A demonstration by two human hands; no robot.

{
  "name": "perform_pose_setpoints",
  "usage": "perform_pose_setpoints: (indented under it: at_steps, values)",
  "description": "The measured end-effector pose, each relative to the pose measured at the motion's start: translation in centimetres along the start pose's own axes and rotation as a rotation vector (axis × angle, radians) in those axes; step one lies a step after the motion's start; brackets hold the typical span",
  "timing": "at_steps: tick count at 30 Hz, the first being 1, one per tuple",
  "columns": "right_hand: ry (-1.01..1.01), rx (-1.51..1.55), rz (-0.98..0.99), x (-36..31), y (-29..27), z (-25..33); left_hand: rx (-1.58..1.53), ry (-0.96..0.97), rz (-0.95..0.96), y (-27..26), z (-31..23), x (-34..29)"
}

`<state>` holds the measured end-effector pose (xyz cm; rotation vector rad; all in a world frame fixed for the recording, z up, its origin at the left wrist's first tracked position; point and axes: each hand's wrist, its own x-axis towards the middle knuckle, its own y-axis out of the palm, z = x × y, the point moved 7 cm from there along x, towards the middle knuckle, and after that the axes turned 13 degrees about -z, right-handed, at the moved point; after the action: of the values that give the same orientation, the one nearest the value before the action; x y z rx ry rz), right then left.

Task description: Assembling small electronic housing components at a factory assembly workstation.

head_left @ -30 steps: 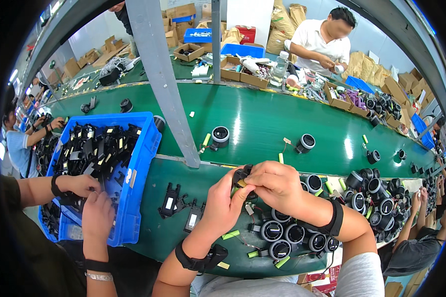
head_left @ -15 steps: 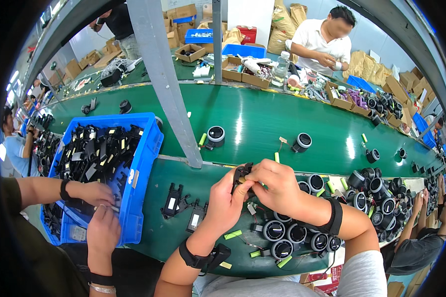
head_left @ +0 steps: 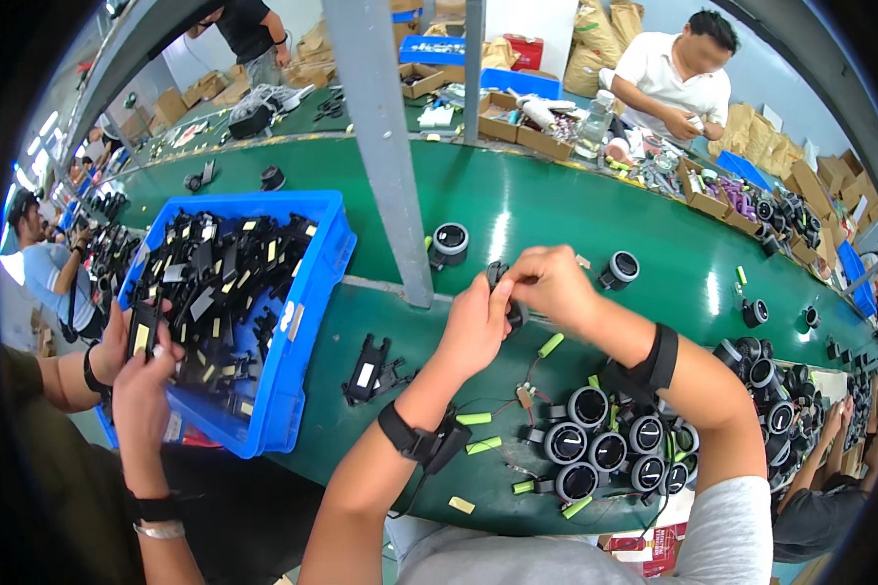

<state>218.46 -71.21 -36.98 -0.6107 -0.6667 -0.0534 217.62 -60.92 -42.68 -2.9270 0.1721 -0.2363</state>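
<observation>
Far L, worker in lt-blue top stands by the line; nearer, a co-worker's hands hold a blk case w/ a yellow label, over the L edge of the blue bin; bin is heaped w/ blk brackets, many w/ pale labels; grey post rises just R of bin; at its foot, on the near green table, lies a loose bracket w/ a white label; beyond post, on the green belt, sits a round unit, dark face up; L hand is raised over table near the belt edge, thumb & fingers closed on a small blk part, which sits up at the fingertips, btwn both hands; R hand comes in from the R, fingertips drawn together against the part's R side, can't tell if they pinch it or only press; below hands, green cells & thin wires lie on table; R of those, a cluster of units, grey-rimmed, dark faces up, partly under R forearm; farther R, a bigger pile of units; across belt, person in white.
</observation>
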Motion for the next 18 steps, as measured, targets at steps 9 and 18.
perform_pose_setpoints:
  at_steps: [9,18]
  values:
    - [0.331,-0.158,0.098,3.6,-2.2,-11.2,0.514,0.117,-0.139,-10.7,1.2,-1.6]
    - [-0.202,-0.300,0.310,11.4,14.4,-6.5,0.868,0.025,-0.232,-16.4,9.4,-5.8]
